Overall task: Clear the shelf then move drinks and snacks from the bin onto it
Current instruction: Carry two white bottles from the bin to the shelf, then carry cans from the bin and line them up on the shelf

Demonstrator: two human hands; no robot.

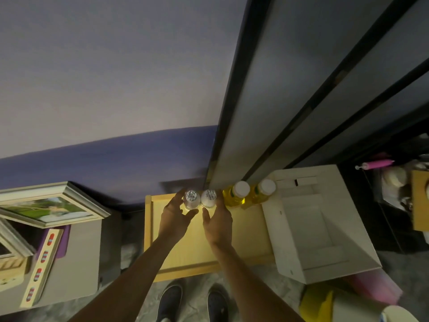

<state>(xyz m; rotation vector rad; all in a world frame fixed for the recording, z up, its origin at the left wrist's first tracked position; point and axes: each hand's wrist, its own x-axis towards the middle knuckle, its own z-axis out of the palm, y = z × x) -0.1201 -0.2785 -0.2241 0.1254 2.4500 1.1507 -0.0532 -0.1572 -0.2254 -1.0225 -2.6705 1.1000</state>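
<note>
four bottles (228,196) in a row on shelf (199,247), box (325,228) right

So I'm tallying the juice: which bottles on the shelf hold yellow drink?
The two white-capped bottles on the right, beside the white box; the pair between the hands is clear.

A home room, judging by the framed picture (46,206) propped beside a light wooden shelf (185,249) and painted wall (104,77).

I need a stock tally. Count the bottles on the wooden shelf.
4, in one row at the back: two clear bottles between the left hand and right hand, two yellow bottles to their right. Others may be hidden.
</note>
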